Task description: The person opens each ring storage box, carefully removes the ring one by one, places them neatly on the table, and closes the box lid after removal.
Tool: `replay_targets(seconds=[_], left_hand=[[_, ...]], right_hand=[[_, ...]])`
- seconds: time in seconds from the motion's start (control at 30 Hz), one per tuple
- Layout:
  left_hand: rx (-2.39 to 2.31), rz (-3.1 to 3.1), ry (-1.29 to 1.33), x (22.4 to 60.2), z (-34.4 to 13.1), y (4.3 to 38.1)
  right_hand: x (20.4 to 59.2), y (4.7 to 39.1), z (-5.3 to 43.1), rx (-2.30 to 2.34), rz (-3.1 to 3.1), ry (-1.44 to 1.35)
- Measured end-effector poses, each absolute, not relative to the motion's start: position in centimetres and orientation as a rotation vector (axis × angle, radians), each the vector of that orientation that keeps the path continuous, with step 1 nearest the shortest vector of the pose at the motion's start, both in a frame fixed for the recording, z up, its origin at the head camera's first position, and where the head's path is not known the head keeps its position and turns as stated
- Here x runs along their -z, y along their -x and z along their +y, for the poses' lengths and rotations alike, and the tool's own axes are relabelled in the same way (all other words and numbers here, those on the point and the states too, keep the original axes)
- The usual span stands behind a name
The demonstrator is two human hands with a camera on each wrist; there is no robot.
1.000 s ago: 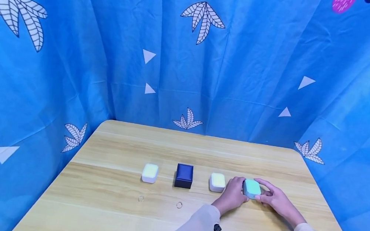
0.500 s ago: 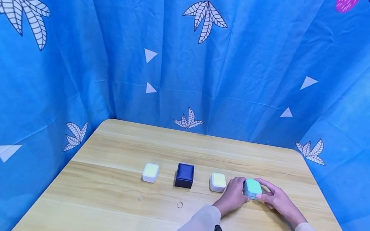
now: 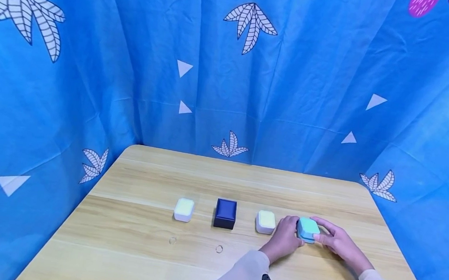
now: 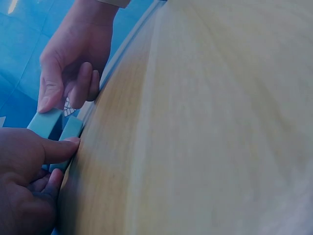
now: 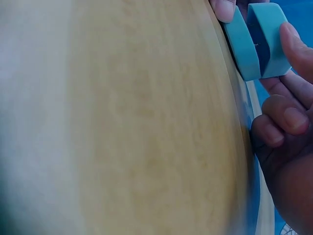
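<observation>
A turquoise ring box (image 3: 308,228) sits on the right part of the wooden table, its lid tipped partly up from the base. My left hand (image 3: 285,237) grips the base from the left, thumb along its front. With thumb and fingers my right hand (image 3: 339,245) pinches the lid from the right. In the right wrist view a wedge-shaped dark gap parts the lid (image 5: 275,36) from the base (image 5: 243,46). The left wrist view has the left thumb on the base (image 4: 72,128) and the right thumb on the lid (image 4: 46,122). What lies inside the box is hidden.
Left of the hands stand a white box with a cream top (image 3: 266,222), a dark blue box (image 3: 225,213) and another white box (image 3: 183,210). Two thin rings (image 3: 219,249) lie nearer the front. A blue curtain (image 3: 255,71) borders the table (image 3: 136,257).
The turquoise box's lid has lifted from the base under my right hand, and a gap now shows along the front. My left hand has stayed on the base.
</observation>
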State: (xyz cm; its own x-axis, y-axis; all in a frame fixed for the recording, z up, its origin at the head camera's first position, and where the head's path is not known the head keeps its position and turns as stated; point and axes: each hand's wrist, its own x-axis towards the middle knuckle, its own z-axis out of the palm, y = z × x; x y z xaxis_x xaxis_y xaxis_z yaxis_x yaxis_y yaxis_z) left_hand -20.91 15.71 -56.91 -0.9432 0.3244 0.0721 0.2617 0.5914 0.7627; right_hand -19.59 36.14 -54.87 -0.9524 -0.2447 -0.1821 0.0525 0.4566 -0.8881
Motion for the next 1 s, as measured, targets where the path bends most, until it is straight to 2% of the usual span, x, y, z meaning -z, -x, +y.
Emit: replay_targets(seconds=[1.0], left_hand=[[-1.372, 2.712, -0.443, 56.8, 15.7, 20.6]], right_hand=[[55.0, 21.0, 36.6, 1.605, 2.314, 0.158]])
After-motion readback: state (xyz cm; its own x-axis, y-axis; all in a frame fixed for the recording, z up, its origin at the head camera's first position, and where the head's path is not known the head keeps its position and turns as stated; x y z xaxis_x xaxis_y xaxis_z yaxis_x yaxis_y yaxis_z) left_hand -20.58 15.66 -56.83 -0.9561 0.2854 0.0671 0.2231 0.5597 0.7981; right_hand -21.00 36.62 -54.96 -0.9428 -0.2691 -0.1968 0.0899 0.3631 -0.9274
